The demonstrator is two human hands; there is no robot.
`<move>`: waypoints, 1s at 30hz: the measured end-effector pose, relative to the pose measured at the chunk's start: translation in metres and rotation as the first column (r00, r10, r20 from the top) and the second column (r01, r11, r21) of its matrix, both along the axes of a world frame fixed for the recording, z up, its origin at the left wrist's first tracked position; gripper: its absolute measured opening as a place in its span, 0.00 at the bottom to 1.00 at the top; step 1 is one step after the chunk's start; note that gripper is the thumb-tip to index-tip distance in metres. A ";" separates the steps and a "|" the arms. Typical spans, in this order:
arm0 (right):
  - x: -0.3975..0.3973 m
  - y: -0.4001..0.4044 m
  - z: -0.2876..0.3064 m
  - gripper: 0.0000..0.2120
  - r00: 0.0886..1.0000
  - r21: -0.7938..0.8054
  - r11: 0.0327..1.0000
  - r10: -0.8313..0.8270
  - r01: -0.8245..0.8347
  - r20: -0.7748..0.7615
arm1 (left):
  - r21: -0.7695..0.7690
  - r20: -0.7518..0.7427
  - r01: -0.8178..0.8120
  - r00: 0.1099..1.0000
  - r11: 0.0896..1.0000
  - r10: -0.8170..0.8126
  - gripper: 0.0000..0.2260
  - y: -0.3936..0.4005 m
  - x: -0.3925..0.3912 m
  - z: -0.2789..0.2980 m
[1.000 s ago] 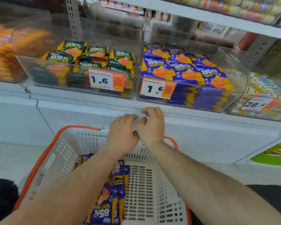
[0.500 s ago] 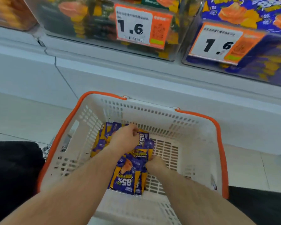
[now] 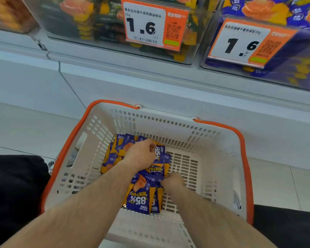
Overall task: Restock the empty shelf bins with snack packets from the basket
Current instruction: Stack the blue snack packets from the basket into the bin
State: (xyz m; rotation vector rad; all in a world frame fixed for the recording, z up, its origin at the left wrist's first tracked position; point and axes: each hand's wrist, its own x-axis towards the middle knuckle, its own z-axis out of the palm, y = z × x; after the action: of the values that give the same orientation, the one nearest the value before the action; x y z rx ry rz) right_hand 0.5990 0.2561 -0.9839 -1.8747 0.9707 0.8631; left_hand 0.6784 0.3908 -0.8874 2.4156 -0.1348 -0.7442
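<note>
A white basket (image 3: pixel 211 145) with an orange rim sits on the floor below the shelf. Several purple and yellow snack packets (image 3: pixel 141 199) lie in a heap on its left half. My left hand (image 3: pixel 141 155) is down on the far packets, its fingers curled round a packet marked 85%. My right hand (image 3: pixel 173 181) is lower and nearer, its fingers curled at the right edge of the near packets. On the shelf at the upper right stands the clear bin (image 3: pixel 283 68) with purple packets behind a 1.6 price tag.
A clear bin (image 3: pixel 100 29) with green packets and a 1.6 tag (image 3: pixel 154 24) stands left of the purple one. White shelf front (image 3: pixel 150 83) runs behind the basket. Pale floor tiles (image 3: pixel 25 133) lie to the left, dark trousers (image 3: pixel 14 185) at both lower corners.
A second ago both hands were up at the shelf edge. They dropped into the basket onto the purple packets, and my view tilted down. Since half a second ago little has moved.
</note>
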 end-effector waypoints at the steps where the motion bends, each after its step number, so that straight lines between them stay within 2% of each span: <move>1: 0.002 -0.001 0.005 0.13 1.000 -0.050 0.999 0.000 0.002 0.027 | 0.008 -0.001 0.009 1.000 1.000 -0.009 0.13 0.000 0.000 0.002; 3: 0.007 -0.004 0.015 0.10 0.995 -0.128 0.991 -0.023 0.035 0.101 | 0.017 0.004 0.025 1.000 1.000 -0.025 0.13 0.001 -0.001 0.007; 6: 0.014 -0.013 0.038 0.06 0.975 -0.144 0.987 -0.036 0.068 0.218 | 0.011 0.000 0.044 0.999 0.999 -0.044 0.14 -0.002 -0.002 0.015; 8: 0.022 -0.021 0.059 0.06 0.958 -0.160 0.987 0.065 -0.021 0.279 | -0.012 -0.011 0.056 0.998 0.998 -0.056 0.13 -0.007 -0.001 0.023; 10: 0.035 -0.030 0.082 0.11 0.916 -0.218 0.961 0.236 -0.170 0.325 | -0.028 -0.032 0.080 0.996 0.996 -0.081 0.14 -0.014 0.000 0.034; 12: 0.045 -0.037 0.114 0.12 0.840 -0.305 0.890 0.432 -0.338 0.328 | -0.045 -0.071 0.114 0.991 0.992 -0.117 0.16 -0.021 0.001 0.044; 14: 0.054 -0.044 0.149 0.10 0.747 -0.378 0.811 0.571 -0.447 0.341 | -0.075 -0.101 0.158 0.981 0.985 -0.165 0.14 -0.028 0.002 0.058; 17: 0.061 -0.051 0.210 0.07 0.634 -0.453 0.726 0.681 -0.517 0.367 | -0.241 -0.141 0.161 0.970 0.957 -0.199 0.04 -0.039 0.001 0.078; 19: 0.062 -0.056 0.244 0.07 0.591 -0.494 0.702 0.707 -0.513 0.389 | -0.394 -0.124 0.120 0.975 0.911 -0.182 0.04 -0.047 -0.003 0.095; 21: 0.057 -0.062 0.267 0.08 0.575 -0.540 0.742 0.660 -0.396 0.485 | -0.532 -0.082 0.033 0.993 0.846 -0.090 0.03 -0.052 -0.007 0.110; 22: 0.051 -0.065 0.276 0.08 0.540 -0.572 0.778 0.608 -0.258 0.583 | -0.587 -0.058 -0.011 0.998 0.809 -0.028 0.03 -0.054 -0.008 0.117; 24: 0.039 -0.069 0.292 0.09 0.396 -0.575 0.810 0.492 0.117 0.775 | -0.709 -0.067 -0.111 0.994 0.697 0.090 0.04 -0.056 -0.010 0.132; 26: 0.030 -0.069 0.306 0.12 0.274 -0.392 0.840 0.303 0.375 0.913 | -0.810 -0.162 -0.246 0.966 0.532 0.200 0.07 -0.060 -0.010 0.144; 28: 0.024 -0.063 0.312 0.16 0.247 -0.160 0.879 0.050 0.450 0.968 | -0.866 -0.239 -0.341 0.925 0.365 0.296 0.08 -0.066 -0.012 0.154; 30: 0.017 -0.054 0.311 0.15 0.274 -0.030 0.901 -0.099 0.432 0.957 | -0.887 -0.327 -0.412 0.879 0.209 0.346 0.09 -0.072 -0.014 0.163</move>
State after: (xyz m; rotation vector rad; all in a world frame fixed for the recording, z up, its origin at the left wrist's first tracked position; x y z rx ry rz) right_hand 0.6159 0.2017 -0.6726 -1.8846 0.5761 -0.6963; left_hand 0.6639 0.3190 -0.7242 1.1401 0.0604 -0.2993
